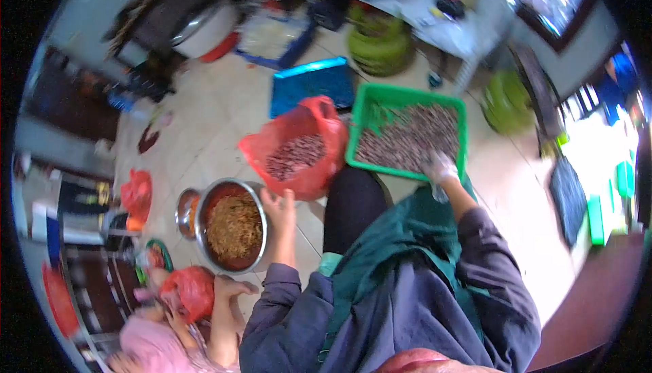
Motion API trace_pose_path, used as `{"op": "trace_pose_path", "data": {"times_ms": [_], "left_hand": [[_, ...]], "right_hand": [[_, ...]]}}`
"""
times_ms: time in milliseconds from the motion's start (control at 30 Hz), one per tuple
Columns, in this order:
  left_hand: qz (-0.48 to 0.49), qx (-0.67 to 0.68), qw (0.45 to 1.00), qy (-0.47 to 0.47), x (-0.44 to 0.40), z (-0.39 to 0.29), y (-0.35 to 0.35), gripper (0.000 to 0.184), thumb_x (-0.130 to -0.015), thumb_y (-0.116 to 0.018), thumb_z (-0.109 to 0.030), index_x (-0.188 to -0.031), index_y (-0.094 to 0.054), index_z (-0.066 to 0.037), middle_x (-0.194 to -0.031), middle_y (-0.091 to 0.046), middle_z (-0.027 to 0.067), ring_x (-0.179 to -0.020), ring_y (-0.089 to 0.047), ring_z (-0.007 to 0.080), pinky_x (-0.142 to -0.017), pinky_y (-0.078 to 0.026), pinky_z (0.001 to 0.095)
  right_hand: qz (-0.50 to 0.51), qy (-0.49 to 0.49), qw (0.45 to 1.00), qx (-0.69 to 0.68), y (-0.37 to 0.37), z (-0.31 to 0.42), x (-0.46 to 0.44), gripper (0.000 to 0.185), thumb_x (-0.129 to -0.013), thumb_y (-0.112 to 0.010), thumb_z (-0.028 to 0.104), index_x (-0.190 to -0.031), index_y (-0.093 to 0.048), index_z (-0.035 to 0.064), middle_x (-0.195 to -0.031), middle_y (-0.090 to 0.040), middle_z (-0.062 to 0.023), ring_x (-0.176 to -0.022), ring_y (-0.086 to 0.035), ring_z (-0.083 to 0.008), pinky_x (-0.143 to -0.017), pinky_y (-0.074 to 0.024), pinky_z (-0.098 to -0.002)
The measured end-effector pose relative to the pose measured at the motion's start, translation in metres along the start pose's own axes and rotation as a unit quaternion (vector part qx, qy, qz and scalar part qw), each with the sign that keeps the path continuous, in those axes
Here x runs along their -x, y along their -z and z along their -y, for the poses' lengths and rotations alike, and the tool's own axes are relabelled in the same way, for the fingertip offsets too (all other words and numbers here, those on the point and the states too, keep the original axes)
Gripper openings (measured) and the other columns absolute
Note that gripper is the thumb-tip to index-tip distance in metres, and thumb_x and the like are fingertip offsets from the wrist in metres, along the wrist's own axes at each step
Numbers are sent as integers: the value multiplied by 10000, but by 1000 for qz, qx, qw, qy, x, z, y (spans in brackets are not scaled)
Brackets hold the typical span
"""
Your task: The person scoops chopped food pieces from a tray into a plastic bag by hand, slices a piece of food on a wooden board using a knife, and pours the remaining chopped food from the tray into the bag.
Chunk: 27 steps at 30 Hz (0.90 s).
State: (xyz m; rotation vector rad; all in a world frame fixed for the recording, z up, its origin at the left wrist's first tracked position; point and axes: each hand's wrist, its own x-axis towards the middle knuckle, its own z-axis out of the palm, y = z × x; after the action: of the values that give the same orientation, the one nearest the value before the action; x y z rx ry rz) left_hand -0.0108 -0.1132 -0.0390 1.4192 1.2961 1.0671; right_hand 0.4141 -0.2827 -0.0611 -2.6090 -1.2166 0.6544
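Fingers of a gloved right hand (440, 168) dip among small brown pieces (407, 135) at the near right corner of a green tray (382, 167) on a tiled floor; blur makes it impossible to tell whether they grip any. The bare left hand (280, 217), fingers spread and apparently holding nothing, hovers at the near edge of a red plastic bag (319, 179), perhaps touching it. Good handling here would seem to call for a loose, cupped palm worked low and inside the rim, with the other hand steadying the bag's soft mouth against spills.

The bag, just left of the tray, gapes over a heap of similar purplish-brown pieces. Beside the left wrist, a large metal bowl (199, 222) holds a golden-brown, shredded-looking mass; a smaller bowl (182, 226) next to it contains something orange. Beyond the bag lies a shiny blue packet (312, 89).
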Motion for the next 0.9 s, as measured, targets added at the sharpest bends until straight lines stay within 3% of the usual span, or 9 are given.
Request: {"op": "trace_pose_path", "data": {"times_ms": [100,133,200,300,400,433,533,667,900], "left_hand": [[-75,52,975,204,1,-18,-11,866,-865,-584,-494,-1481,-84,-147,-1523,-144,114,-1360,-270,312,-1007,-320,569],[-101,25,976,191,-7,-2,-11,884,-866,-586,-482,-1484,-59,-135,-1518,-133,128,-1363,-252,321,-1003,-315,584],[-72,-49,996,34,-37,58,14,894,-863,-594,-470,-1479,-78,-78,-1513,-106,174,-1351,-259,339,-1020,-309,566],[-73,-160,980,-92,-43,-16,-6,865,-872,-611,-412,-1459,-124,-3,-1488,-138,224,-1332,-285,338,-1048,-308,500],[-76,-188,972,-117,-78,-25,-13,803,-852,-648,-268,-1428,-182,40,-1419,-248,266,-1275,-356,359,-1066,-316,403],[-85,-144,977,-130,-89,-27,-21,677,-872,-629,-197,-1396,-273,41,-1358,-370,234,-1214,-433,312,-1023,-358,394],[-47,-48,998,-11,-110,-31,-25,515,-901,-592,-158,-1329,-390,44,-1260,-486,174,-1126,-501,254,-970,-393,362],[-53,-36,998,-16,-121,-8,-23,319,-942,-551,-185,-1194,-495,2,-1136,-548,76,-1015,-528,164,-900,-414,303],[-97,-13,995,-14,-120,-29,-25,271,-941,-549,-175,-1130,-529,18,-1087,-565,66,-973,-533,151,-878,-423,299]], "right_hand": [[-42,3,999,1,-3,-4,4,627,-852,-525,527,-1324,-474,118,-1344,-469,-182,-1221,-464,-365,-1010,-393,-456],[-55,5,998,-7,-5,-4,9,636,-848,-529,541,-1327,-477,127,-1356,-460,-176,-1234,-452,-362,-1015,-387,-467],[-81,88,992,50,-7,1,13,650,-836,-535,567,-1331,-482,150,-1373,-446,-164,-1258,-428,-356,-1019,-374,-487],[-66,152,977,135,-3,8,18,675,-815,-542,601,-1347,-472,190,-1388,-432,-152,-1287,-393,-347,-1027,-351,-514],[-34,151,973,173,-13,10,10,688,-817,-538,612,-1383,-426,238,-1432,-377,-142,-1324,-341,-334,-1034,-328,-531],[-29,140,974,176,-11,16,7,686,-821,-535,610,-1389,-418,243,-1440,-364,-141,-1331,-331,-333,-1035,-328,-532],[-11,106,980,169,-10,31,-2,667,-832,-531,601,-1395,-409,264,-1469,-326,-117,-1343,-307,-331,-1032,-334,-526],[-42,90,982,161,-16,33,-25,651,-828,-541,598,-1386,-422,287,-1468,-334,-96,-1328,-333,-335,-1028,-345,-518],[-60,110,974,188,-9,15,-68,689,-799,-582,589,-1399,-402,303,-1452,-355,-107,-1315,-352,-354,-1040,-344,-525]]}}
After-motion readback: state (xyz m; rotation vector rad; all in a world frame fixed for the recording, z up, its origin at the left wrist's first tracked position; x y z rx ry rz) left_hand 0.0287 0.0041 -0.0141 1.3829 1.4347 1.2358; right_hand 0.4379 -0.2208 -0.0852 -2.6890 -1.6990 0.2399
